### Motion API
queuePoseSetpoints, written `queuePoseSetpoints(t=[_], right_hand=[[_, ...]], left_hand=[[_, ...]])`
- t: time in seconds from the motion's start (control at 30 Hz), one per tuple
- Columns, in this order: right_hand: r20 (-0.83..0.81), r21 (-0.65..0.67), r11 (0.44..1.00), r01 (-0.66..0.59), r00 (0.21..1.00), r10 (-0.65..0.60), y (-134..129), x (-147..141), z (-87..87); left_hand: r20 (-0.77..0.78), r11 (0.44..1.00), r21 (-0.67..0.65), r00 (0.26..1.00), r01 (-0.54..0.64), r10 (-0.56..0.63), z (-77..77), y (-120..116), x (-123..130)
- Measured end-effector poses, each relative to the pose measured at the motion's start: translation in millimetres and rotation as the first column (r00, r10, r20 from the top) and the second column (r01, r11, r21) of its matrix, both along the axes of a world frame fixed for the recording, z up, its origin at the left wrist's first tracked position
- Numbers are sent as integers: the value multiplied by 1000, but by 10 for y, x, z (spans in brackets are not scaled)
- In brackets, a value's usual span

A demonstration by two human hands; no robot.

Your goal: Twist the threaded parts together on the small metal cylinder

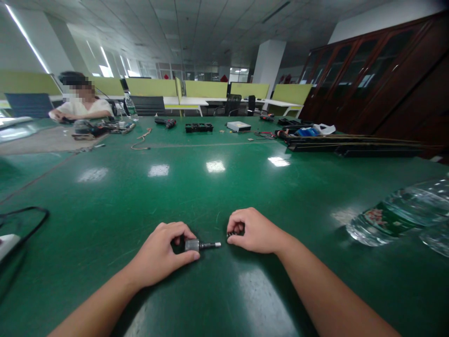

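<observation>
My left hand (166, 250) is closed around a grey metal cylinder with a thin shaft (201, 245), which looks like a motor rotor. The shaft lies level and points right, its bright tip towards my other hand. A short gap to the right, my right hand (254, 231) pinches a small dark piece with a notched edge (231, 234) between thumb and fingers. Most of that piece is hidden by the fingers, so its kind is unclear. The shaft and the dark piece are apart. Both hands are low over the green tabletop (182, 187).
Large water bottles (396, 217) lie at the right. A black cable (38, 210) and a white block (9, 245) are at the left edge. Across the table are a power drill (165, 122), a black tray (199, 127), a white box (238, 126), long black rails (315, 144) and a seated person (82, 105).
</observation>
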State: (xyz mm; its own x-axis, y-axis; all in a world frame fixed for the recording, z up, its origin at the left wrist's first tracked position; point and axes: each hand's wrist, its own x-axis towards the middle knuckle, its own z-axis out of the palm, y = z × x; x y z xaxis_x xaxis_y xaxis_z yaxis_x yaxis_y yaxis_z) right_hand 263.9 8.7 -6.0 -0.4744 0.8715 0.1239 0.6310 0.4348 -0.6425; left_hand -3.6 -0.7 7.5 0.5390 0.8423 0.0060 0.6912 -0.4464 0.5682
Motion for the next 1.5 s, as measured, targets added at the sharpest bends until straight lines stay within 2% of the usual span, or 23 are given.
queuePoseSetpoints(t=[0.13, 0.5, 0.73, 0.9, 1.5], right_hand=[[-1, -31, 999, -12, 1000, 12, 4, 4, -9], [-34, 42, 995, -92, 995, 93, -72, -216, -33], [-209, 19, 993, -116, 971, 117, -149, -330, 33], [-268, -28, 992, -121, 957, 109, -160, -355, 0], [-223, -22, 994, -105, 970, 97, -158, -366, -7]], left_hand=[[-3, 1000, -8, 1000, 3, -3, 14, 2, 2], [-1, 1000, 0, 1000, -3, 3, -5, 3, 3], [4, 1000, 5, 1000, -4, 4, 0, -5, -9], [12, 1000, 4, 1000, -1, 1, 0, 0, -7], [-14, 1000, 8, 1000, -5, 5, 16, -15, -2]])
